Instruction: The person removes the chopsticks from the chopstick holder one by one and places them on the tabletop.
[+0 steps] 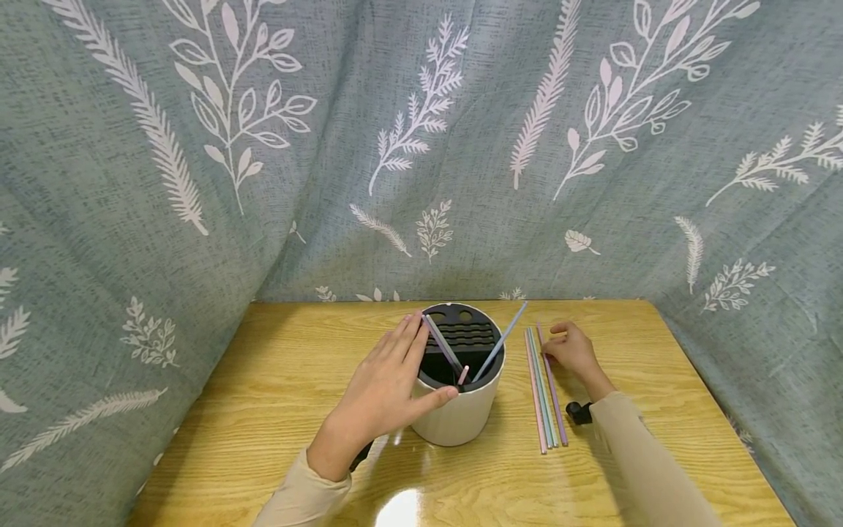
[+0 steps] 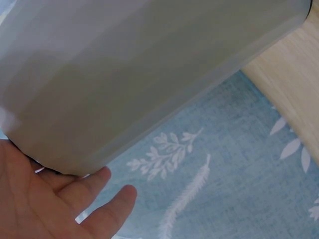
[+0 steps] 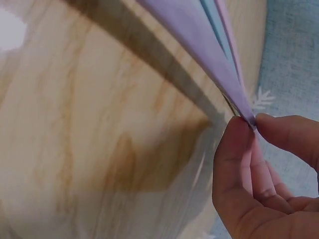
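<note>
A white round holder [image 1: 454, 421] with a black slotted top [image 1: 465, 318] stands upright at the middle of the table. My left hand [image 1: 382, 373] rests on its left rim, fingers extended and thumb across the near edge; fingertips lie at the rim in the left wrist view. Inside lean a blue straw [image 1: 502, 340], purple and grey straws [image 1: 443, 340] and a short visible end of a pink straw [image 1: 464, 375]. My right hand [image 1: 574, 353] pinches the far end of a purple straw [image 3: 199, 45] between thumb and index finger. Its near end stays low by the table.
Left of the purple straw, a pink straw [image 1: 536, 395] and a teal straw [image 1: 541, 395] lie side by side on the wooden table [image 1: 276, 410]. A patterned grey-blue cloth [image 1: 369, 110] hangs behind and along the sides. A black device [image 1: 578, 413] sits under the right wrist.
</note>
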The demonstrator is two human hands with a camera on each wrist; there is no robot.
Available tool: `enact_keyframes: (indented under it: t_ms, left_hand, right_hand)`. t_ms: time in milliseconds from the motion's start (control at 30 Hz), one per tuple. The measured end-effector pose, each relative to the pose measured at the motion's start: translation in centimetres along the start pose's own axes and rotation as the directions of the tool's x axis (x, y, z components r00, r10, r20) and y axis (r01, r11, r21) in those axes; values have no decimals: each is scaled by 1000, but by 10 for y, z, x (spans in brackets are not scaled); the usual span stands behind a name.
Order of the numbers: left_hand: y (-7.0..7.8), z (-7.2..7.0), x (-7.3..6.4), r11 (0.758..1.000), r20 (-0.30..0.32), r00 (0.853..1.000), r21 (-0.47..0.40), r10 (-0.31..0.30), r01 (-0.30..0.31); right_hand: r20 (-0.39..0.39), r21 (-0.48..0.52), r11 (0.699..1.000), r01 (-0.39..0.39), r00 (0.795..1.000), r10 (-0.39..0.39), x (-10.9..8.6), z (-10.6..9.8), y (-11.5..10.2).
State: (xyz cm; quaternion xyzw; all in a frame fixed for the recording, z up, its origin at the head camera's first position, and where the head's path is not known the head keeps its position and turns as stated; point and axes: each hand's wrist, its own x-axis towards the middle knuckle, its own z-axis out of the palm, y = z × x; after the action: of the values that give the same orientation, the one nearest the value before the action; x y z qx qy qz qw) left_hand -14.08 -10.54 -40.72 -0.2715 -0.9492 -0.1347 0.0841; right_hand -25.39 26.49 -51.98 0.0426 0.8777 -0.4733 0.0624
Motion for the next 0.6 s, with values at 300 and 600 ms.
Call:
enact_keyframes:
  t_ms: [300, 600]
  left_hand:
    - [-1, 2, -1, 1000, -24, 1000, -1, 9, -9]
    - [0, 1, 0, 1000, -6, 1000, -1, 4, -4]
  right_hand:
    - [-23, 76, 997, -5, 1000, 7, -7, -4, -7]
    - [-156, 266, 923, 279, 957, -244, -51, -12, -58]
